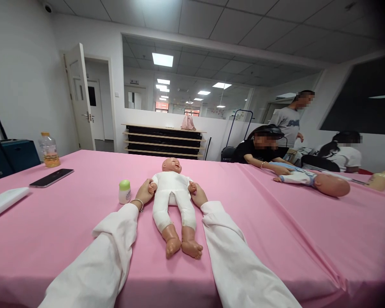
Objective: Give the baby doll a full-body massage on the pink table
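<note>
A baby doll [173,185] with a white cloth body lies on its back on the pink tablecloth [83,239], feet toward me. My left hand [145,192] is closed around the doll's hand on the left. On the other side, my right hand [198,195] grips the doll's other hand. Both of my arms, in white sleeves, reach along the doll's sides. Just left of my left hand stands a small white bottle with a green cap [125,191].
At the left lie a phone [52,178] and a white packet [7,202], near an orange-capped drink bottle [49,150]. Across the table to the right, a person in black [244,149] handles another doll [330,185]. A beige bottle [381,180] stands at the far right.
</note>
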### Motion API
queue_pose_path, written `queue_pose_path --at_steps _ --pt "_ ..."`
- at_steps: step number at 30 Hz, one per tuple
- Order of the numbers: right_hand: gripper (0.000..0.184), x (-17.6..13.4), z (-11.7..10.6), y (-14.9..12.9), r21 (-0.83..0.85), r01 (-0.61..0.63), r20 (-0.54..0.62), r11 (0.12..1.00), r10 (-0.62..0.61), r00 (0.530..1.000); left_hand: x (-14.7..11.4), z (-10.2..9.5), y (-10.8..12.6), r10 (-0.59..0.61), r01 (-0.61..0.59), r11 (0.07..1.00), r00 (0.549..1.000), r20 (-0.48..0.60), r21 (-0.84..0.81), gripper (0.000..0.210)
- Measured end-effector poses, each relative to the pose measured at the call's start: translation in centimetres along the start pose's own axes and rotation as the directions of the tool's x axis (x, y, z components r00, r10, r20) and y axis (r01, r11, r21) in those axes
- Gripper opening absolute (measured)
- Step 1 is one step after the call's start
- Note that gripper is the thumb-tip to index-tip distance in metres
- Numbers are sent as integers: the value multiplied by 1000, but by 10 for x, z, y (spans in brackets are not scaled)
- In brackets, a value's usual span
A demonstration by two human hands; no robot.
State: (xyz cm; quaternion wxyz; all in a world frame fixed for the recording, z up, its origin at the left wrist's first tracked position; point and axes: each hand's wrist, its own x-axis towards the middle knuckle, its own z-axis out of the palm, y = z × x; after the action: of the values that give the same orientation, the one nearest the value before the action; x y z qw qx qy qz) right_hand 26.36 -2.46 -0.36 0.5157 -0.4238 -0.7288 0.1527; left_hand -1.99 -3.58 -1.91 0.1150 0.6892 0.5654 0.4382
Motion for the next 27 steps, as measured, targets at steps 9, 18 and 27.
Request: queue_pose_path --at_steps 9,18,27 --pt "29 -2 -3 -7 37 -14 47 999 13 999 -4 -4 8 -27 27 1000 999 16 -12 35" --pt "28 -1 -1 -2 46 7 40 999 -9 999 -4 -4 9 -33 33 999 999 11 -10 33" --pt "29 -1 -1 1 55 -1 34 998 -1 999 -3 -2 6 -33 34 999 999 9 -20 37"
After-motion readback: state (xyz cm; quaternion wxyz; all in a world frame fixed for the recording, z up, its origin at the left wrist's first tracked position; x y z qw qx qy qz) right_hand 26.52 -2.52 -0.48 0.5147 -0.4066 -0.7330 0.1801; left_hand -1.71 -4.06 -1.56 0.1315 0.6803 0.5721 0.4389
